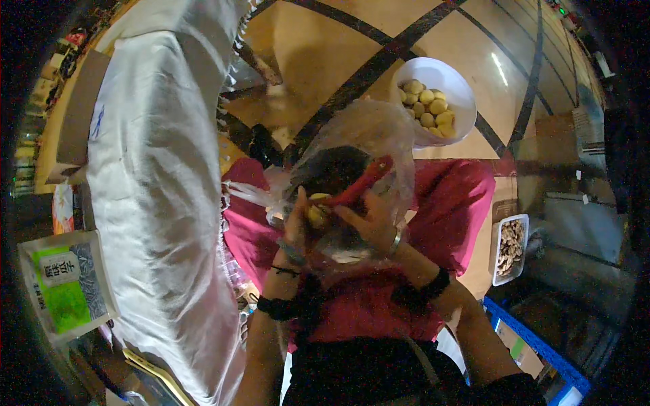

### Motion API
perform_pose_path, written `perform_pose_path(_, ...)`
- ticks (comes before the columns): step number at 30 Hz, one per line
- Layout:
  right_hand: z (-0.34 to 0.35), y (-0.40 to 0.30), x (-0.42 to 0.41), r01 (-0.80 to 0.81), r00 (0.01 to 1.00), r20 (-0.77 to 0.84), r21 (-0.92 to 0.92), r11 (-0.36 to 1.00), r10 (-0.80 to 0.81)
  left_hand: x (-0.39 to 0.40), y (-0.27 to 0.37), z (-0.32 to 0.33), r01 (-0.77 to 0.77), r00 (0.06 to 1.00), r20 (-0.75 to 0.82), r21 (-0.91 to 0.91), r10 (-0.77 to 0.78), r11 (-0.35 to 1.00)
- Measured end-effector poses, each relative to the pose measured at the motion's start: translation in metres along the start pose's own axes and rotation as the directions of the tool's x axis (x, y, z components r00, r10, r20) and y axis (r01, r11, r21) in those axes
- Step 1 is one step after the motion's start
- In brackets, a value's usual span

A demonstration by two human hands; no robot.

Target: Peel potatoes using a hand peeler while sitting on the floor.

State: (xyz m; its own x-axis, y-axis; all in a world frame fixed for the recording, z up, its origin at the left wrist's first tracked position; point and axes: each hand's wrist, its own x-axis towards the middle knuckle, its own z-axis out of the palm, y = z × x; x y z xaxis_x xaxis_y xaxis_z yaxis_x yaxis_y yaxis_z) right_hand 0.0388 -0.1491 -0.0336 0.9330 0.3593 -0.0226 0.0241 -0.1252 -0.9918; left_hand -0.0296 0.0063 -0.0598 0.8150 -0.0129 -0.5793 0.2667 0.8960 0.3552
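Note:
My left hand [295,223] holds a small pale-yellow potato [318,215] over my lap. A red hand tool [363,182], maybe a peeler or a knife, is gripped in my right hand [373,221], and its near end reaches the potato. What its working edge looks like is too dim to tell. Around and below both hands a clear plastic bag [370,122] lies open across my red trousers [452,213], its inside mostly dark. Beyond the bag, to the right, a white bowl [459,86] holds several similar potatoes [429,106].
A white cloth with a fringed edge [152,152] covers a long surface on my left. A packet bearing writing [68,284] lies beside it. On the right are a plastic tub of brown pieces [510,251] and a blue frame bar [538,345]. Dark bands cross the tan floor [315,66].

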Motion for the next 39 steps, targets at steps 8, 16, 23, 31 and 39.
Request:
perform_pose_path(8,-0.033,0.028,0.031,-0.379,0.920,0.056,-0.110,0.919,0.387,0.005,0.000,-0.015,0.016,0.986,-0.168,0.148,0.010,0.989)
perform_pose_path(16,-0.034,0.029,0.022,-0.206,0.974,0.062,-0.157,0.966,0.218,-0.004,0.010,0.011,0.059,0.990,-0.130,0.080,-0.049,0.995)
perform_pose_path(23,-0.005,-0.047,0.010,-0.296,0.883,0.412,0.120,0.948,0.224,-0.011,0.012,-0.009,0.038,0.999,0.000,0.103,-0.038,0.994)
perform_pose_path(31,-0.061,0.060,0.030,-0.034,0.996,0.031,-0.725,0.688,0.082,-0.004,0.011,0.023,0.123,0.980,-0.165,0.055,-0.112,0.991)
perform_pose_path(39,-0.024,-0.001,-0.005,-0.126,0.949,0.280,-0.084,0.988,0.145,0.003,0.002,-0.017,0.054,0.989,-0.141,0.113,-0.038,0.992)
